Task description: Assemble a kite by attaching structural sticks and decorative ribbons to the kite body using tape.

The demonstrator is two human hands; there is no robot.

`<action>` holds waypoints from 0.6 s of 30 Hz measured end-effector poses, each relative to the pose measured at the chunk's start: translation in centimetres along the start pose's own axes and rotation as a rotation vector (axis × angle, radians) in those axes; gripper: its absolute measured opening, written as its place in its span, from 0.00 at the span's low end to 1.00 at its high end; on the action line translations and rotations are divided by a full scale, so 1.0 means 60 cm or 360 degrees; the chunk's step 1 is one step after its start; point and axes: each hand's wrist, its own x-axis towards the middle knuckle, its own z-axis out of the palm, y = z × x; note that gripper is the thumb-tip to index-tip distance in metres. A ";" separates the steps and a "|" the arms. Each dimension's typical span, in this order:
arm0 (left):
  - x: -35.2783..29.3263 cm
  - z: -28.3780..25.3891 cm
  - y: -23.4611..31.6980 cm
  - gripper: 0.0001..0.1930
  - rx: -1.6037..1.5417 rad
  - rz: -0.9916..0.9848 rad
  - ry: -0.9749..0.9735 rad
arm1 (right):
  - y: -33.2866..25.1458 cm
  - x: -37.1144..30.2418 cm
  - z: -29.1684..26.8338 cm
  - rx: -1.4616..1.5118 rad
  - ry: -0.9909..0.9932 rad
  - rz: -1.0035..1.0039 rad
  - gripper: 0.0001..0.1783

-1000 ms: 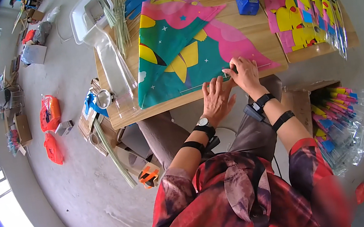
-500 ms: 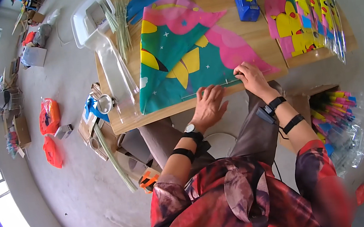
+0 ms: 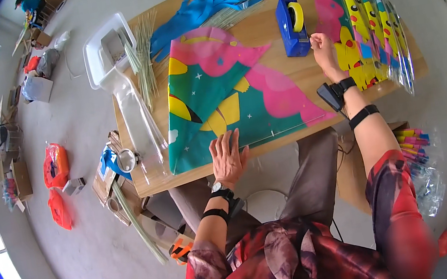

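A triangular kite sheet [image 3: 255,98] in green, pink and yellow lies on the wooden table, its long edge toward me. Along that edge runs a thin pale rod [image 3: 284,130]. My left hand [image 3: 228,157] rests flat on the sheet near the rod, fingers stretched out and holding nothing. Just right of the blue tape dispenser [image 3: 295,39] with its yellow roll, my right hand [image 3: 325,53] is raised with the fingers bent together. What they pinch, if anything, is too small to make out.
Blue fabric strips [image 3: 218,1] and thin sticks [image 3: 147,54] lie at the back, beside a white plastic bin [image 3: 97,72]. Clear plastic sleeves [image 3: 138,109] hang over the left edge. Packed printed kites [image 3: 372,20] lie at the right. A cardboard box [image 3: 353,180] stands below.
My right hand has left the rod at the sheet's edge and moved up and right to beside the tape dispenser. My left hand has shifted left along the edge. The view has tilted slightly.
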 end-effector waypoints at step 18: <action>-0.020 -0.019 -0.018 0.31 0.0077 -0.0063 0.0011 | -0.068 0.036 -0.006 0.1217 -0.0763 0.1099 0.08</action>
